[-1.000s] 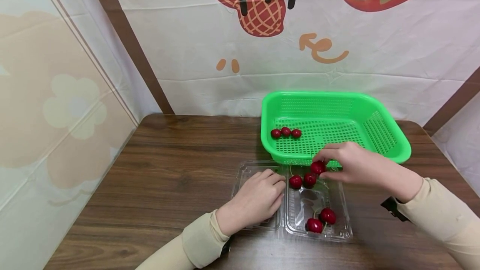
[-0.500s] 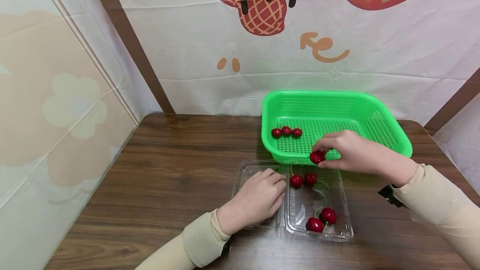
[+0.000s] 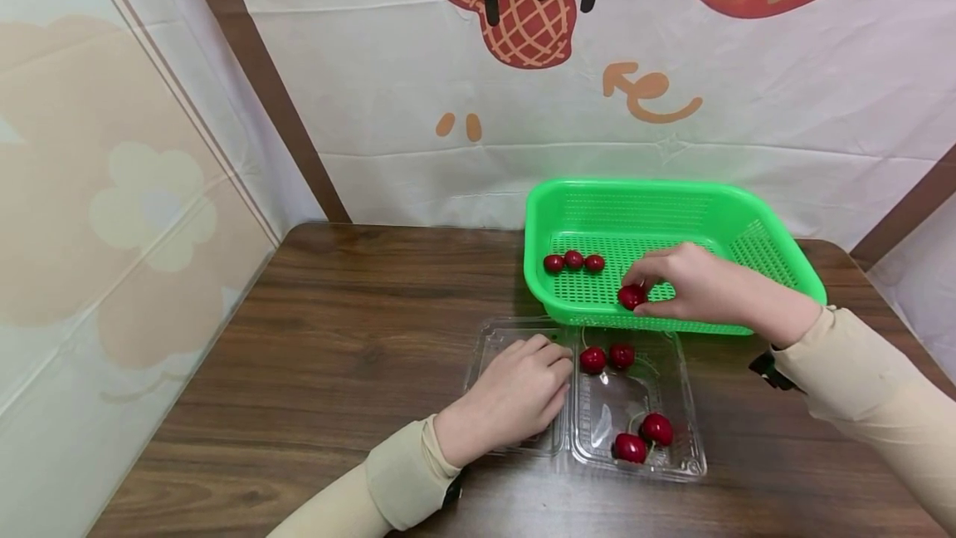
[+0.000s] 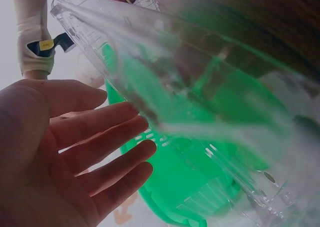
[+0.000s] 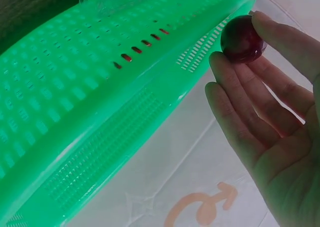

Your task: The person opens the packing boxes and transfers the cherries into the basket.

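Note:
Between thumb and fingers my right hand (image 3: 698, 287) pinches a dark red cherry (image 3: 631, 297) over the near rim of the green basket (image 3: 802, 289). The right wrist view also shows this cherry (image 5: 243, 39) at the fingertips. Three cherries (image 3: 573, 260) sit in a row on the basket floor. My left hand (image 3: 515, 397) rests at the left half of an opened clear plastic clamshell box (image 3: 690, 405), fingers loosely bent beside the plastic in the left wrist view. In the box's right half, two cherries (image 3: 607, 357) lie near the back and two stemmed cherries (image 3: 644, 437) near the front.
Box and basket stand close together on a brown wooden table (image 3: 321, 339), the basket behind. A printed white cloth (image 3: 418, 181) hangs right behind the table, and another pale cloth panel (image 3: 149, 272) borders it on the left.
My right hand has lifted the cherry from beside the two back cherries in the box, moving up and away to the basket's rim. My left hand has stayed put.

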A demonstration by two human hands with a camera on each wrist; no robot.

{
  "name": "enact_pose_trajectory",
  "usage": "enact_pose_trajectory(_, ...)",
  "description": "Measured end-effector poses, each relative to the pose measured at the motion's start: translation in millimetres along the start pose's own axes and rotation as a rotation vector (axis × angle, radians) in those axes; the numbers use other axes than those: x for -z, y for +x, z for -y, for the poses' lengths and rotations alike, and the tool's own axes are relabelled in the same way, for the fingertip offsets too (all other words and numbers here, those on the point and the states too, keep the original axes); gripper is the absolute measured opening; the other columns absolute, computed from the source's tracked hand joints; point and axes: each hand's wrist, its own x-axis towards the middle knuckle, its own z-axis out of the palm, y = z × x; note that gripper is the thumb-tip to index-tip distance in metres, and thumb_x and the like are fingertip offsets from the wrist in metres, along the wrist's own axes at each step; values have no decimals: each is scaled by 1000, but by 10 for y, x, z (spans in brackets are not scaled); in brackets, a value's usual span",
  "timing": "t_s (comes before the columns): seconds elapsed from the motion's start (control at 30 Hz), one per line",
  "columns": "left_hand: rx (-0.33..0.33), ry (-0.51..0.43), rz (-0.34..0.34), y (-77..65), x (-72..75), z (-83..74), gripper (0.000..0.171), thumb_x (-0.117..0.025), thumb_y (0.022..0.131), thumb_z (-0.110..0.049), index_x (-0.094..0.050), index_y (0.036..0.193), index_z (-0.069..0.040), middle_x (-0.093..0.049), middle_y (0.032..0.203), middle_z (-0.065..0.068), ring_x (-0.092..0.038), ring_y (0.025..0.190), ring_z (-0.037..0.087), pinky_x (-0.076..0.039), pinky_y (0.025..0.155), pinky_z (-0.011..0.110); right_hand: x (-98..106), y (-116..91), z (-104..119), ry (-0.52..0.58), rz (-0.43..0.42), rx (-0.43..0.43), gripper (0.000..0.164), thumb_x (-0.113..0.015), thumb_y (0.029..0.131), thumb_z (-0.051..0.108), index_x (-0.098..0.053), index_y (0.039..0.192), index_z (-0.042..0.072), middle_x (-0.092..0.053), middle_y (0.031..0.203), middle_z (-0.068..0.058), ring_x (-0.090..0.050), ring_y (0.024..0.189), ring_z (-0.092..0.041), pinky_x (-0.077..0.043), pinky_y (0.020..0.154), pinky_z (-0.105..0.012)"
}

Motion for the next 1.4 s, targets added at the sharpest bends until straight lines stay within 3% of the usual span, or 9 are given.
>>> enact_pose_trajectory(1.4,0,-2,13,-4,11,14,19,-55,84,-20,-68,95,-11,-67,103,0,-54,96,16,-48,75,29,46,214,-368,16,114,-160,22,-76,69,11,-68,89,7,-69,86,-3,-64,73,-12,-56,66,-38)
